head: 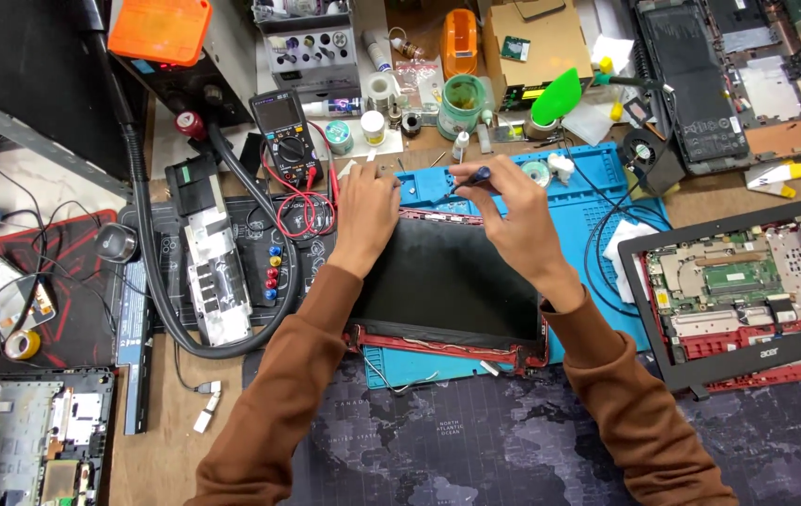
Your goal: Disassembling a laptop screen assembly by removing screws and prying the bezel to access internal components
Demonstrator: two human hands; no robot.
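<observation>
A crowded wooden tabletop (pixel 162 450) carries a dark map-printed mat (pixel 475 440) and a blue ribbed work mat (pixel 607 201). On the blue mat lies a flat, glossy black laptop screen (pixel 447 281) in a red frame — its far edge under both hands. The left hand (pixel 365 214) rests curled on the top-left corner; the right hand (pixel 505 211) pinches a slim dark screwdriver (pixel 464 182).

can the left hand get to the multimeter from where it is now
Probably yes. The left hand rests on the far left corner of the dark screen panel, and the multimeter lies just beyond it to the left. Only its loose red leads lie between.
</observation>
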